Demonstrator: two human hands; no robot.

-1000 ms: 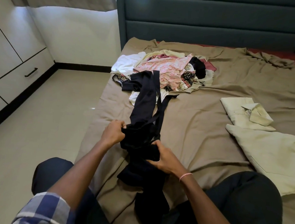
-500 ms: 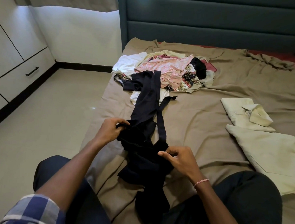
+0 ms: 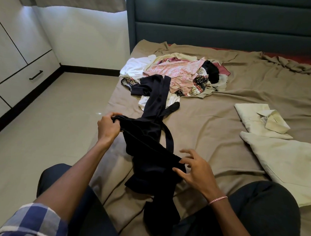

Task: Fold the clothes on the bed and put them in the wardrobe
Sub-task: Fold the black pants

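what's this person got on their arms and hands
The left arm has a blue-and-white checked cloth sleeve, ending far up the arm; the left hand is bare. The right hand is bare too, with a thin pink-and-white twisted thread band round its wrist. No right sleeve shows.

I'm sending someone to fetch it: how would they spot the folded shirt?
On the bed's brown sheet, look right of the mixed clothes pile. The pale green collared shirt lies there as a neat folded rectangle, unlike the same-coloured garment spread flat nearer the person.
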